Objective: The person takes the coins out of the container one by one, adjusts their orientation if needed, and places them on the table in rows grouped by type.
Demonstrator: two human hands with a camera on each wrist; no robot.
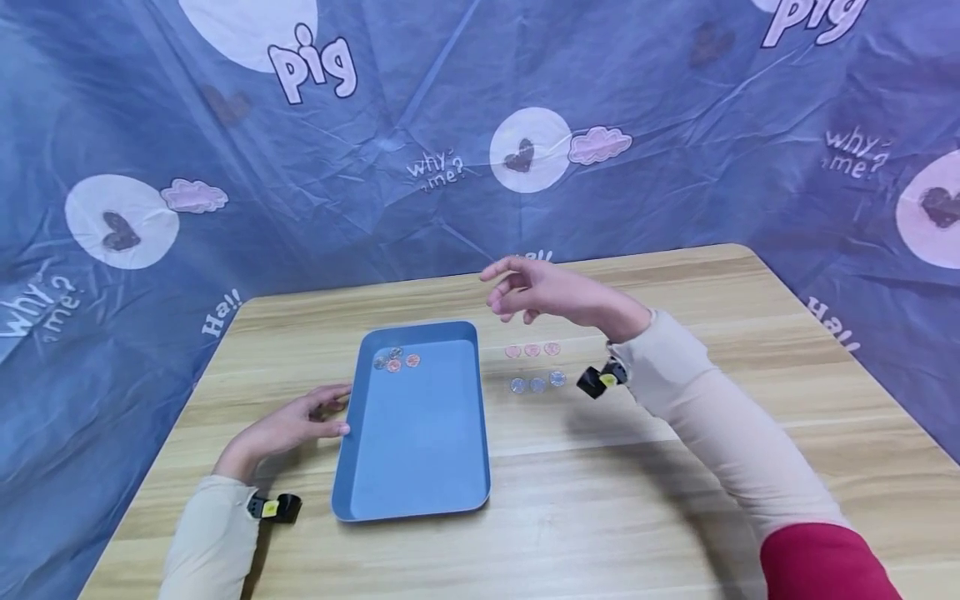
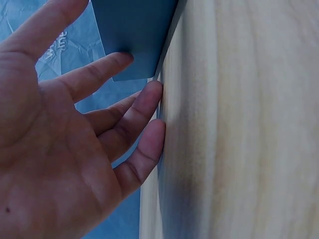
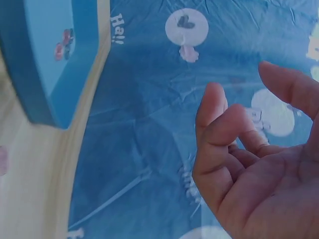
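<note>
A blue rectangular tray (image 1: 420, 450) lies on the table, with several small coin-like discs (image 1: 394, 365), reddish and silvery, near its far left corner. My left hand (image 1: 303, 423) is at the tray's left side, fingers loosely spread and fingertips right at the wall; the left wrist view shows the tray's outer wall (image 2: 134, 30) by these fingers. To the tray's right lie a row of three pinkish discs (image 1: 532, 350) and, nearer, three silvery ones (image 1: 537, 385). Raised beyond these rows, my right hand (image 1: 536, 290) has loosely bent fingers with nothing between them.
The wooden table (image 1: 600, 533) ends at a back edge close behind my right hand. A blue printed cloth (image 1: 420, 108) hangs behind it and at both sides. Each wrist carries a small black camera (image 1: 592, 382).
</note>
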